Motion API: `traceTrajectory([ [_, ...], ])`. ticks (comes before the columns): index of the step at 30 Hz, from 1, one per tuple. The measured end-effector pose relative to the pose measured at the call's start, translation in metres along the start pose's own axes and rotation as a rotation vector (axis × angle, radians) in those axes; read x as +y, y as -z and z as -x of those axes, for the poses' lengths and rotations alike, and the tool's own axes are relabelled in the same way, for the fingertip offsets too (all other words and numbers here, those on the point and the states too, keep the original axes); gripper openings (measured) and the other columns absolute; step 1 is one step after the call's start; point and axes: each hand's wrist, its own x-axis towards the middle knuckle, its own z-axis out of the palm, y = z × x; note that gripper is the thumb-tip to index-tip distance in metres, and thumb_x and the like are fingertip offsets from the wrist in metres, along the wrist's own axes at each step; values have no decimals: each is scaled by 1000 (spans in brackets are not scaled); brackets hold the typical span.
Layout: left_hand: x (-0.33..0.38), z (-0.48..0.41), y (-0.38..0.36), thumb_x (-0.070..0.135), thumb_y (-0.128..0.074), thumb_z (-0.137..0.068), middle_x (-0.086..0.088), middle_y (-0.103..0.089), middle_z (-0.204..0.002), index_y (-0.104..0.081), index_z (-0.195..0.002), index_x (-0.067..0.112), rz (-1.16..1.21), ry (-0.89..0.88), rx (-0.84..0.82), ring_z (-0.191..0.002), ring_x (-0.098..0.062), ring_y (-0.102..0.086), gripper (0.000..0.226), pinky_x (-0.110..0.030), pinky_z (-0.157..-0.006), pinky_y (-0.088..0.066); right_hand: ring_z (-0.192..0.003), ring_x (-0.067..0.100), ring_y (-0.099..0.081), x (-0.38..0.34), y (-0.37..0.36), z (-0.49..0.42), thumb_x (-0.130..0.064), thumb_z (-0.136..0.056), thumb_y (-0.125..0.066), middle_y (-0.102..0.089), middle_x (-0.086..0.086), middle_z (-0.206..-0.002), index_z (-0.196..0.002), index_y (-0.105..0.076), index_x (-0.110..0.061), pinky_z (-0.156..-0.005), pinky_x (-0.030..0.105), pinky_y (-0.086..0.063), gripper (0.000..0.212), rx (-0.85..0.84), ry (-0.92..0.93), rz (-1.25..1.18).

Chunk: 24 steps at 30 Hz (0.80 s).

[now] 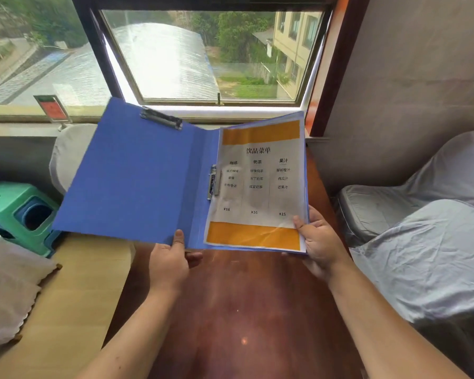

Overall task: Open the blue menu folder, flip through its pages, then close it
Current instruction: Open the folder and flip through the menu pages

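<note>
The blue menu folder [137, 176] is held open in the air above a dark wooden table [238, 310]. Its left cover is bare blue with a metal clip at the top. The right side shows a menu page [257, 184] in a clear sleeve, white with orange bands at top and bottom. My left hand [170, 262] grips the folder's bottom edge near the spine, thumb on top. My right hand [319, 242] holds the lower right corner, thumb resting on the page.
A window [203, 56] is straight ahead. Chairs with grey covers [422, 242] stand on the right. A green plastic stool [19, 212] sits at the left, beside a light wooden surface [74, 296] and a white cloth [8, 283]. A red sign stand [52, 108] is on the sill.
</note>
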Motion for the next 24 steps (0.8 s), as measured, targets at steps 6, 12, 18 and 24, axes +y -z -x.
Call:
traceTrajectory([
  [6,-7,-1,5,59,-49,-101,-12,-76,-60,-66,-84,-4,79,101,-1,-56,-26,-76,67,-37,-64,-60,-74,28,-81,6,-1,-1,-12,-110,-57,-82,15,-112,-132,-69,-19,-41,39,-62,25,26,-26,2],
  [12,-15,-14,20,75,-60,-85,-11,-75,-76,-57,-99,6,19,97,265,-66,-28,-75,70,-38,-60,-55,-71,27,-80,6,1,-1,-12,-110,-57,-82,13,-112,-131,-70,-20,-41,37,-61,25,30,-14,-17],
  [18,-1,-58,72,53,-76,-81,-26,-45,-153,-36,-153,4,-268,124,579,-140,-43,-44,96,-52,-114,-37,-76,28,-81,0,7,2,-14,-110,-58,-81,13,-115,-130,-71,-23,-43,40,-62,25,75,-30,-27],
  [24,51,-14,8,40,-79,-89,-9,-66,-141,-75,-123,16,-716,-941,-159,-137,-30,-53,42,-55,-116,-39,-76,26,-81,2,-9,8,-12,-111,-55,-82,11,-110,-127,-72,-23,-43,38,-62,25,57,-19,-45],
])
